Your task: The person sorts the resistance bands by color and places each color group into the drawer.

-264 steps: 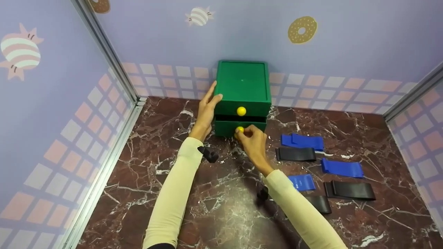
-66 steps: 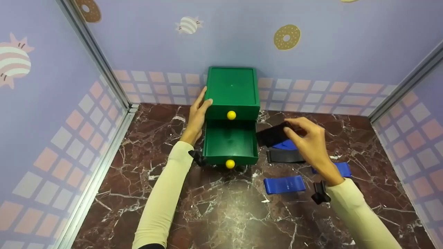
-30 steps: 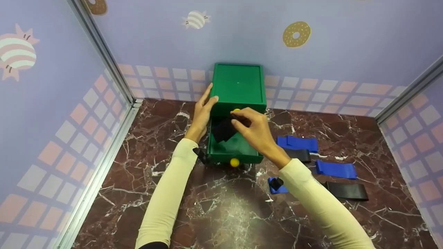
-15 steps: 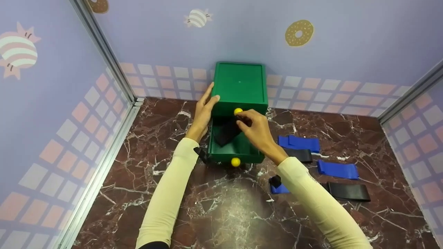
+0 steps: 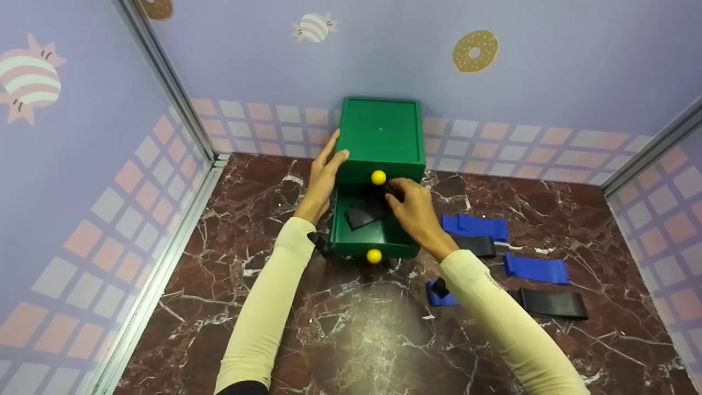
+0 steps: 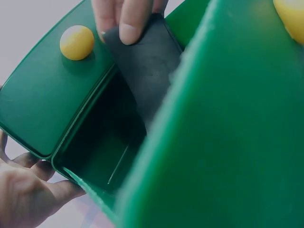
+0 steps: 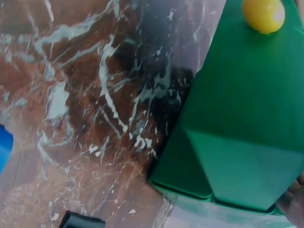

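A green two-drawer cabinet (image 5: 381, 131) stands against the back wall, its lower drawer (image 5: 351, 250) pulled out and its upper drawer closed. My left hand (image 5: 322, 175) rests against the cabinet's left side, with the thumb at the top front edge. Over the open drawer, my right hand (image 5: 411, 207) pinches one end of a black resistance band (image 5: 366, 215); the other end lies down in the drawer. In the left wrist view, thumb and fingers hold the black band (image 6: 147, 66) near its top. The right wrist view mostly shows the cabinet's side (image 7: 242, 104).
Right of the cabinet, on the marbled surface (image 5: 351, 329), lie blue bands (image 5: 537, 269) and black bands (image 5: 554, 304), some partly hidden by the right forearm. Patterned walls (image 5: 548, 66) enclose the back and both sides. Yellow ball knobs (image 5: 374, 256) stick out from the drawers.
The right hand pulled the lower drawer out by its knob, then brought a black band from the right into it. Lately the band has sunk flatter as the hand shifted slightly right.
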The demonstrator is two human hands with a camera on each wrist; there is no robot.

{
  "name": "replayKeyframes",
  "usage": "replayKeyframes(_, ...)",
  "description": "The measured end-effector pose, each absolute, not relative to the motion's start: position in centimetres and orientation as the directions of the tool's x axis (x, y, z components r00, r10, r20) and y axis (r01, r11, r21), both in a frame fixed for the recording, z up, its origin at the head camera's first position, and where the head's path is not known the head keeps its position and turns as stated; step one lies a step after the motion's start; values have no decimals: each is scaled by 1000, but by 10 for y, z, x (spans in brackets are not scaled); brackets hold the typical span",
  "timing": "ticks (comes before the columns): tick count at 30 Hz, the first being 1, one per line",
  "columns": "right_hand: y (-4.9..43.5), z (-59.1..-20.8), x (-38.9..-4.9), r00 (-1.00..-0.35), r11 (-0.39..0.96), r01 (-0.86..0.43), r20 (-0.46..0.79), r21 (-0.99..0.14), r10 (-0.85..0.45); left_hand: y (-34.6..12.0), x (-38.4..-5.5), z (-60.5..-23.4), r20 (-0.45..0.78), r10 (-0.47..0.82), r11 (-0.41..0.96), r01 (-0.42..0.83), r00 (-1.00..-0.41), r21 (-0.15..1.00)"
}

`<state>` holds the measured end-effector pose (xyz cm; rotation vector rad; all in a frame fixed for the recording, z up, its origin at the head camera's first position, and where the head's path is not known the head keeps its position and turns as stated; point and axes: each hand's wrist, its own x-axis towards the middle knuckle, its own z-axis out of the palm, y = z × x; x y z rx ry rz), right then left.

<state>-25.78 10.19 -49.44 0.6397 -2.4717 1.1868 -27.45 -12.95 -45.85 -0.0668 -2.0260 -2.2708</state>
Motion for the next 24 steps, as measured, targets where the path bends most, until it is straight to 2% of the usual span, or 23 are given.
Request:
replayKeyframes(6, 109, -497, -256, -843, 595, -518, 485, -615, -232, -132, -289, -477, 109, -42, -118, 113, -993, 987)
replayKeyframes(15, 146, -503, -247, -723, 552, -637, 666, -538, -184, -131, -289, -476, 108, -33, -106, 111, -994, 988)
replayKeyframes(18, 164, -507, -243, -728, 559, -617, 672, -555, -136, -130, -285, -471, 109, -33, -113, 112, -994, 987)
replayKeyframes(24, 202, -521, -235, -785, 553, -531, 619, -642, -35, -132, -282, -468, 102, -30, -106, 104, -994, 989)
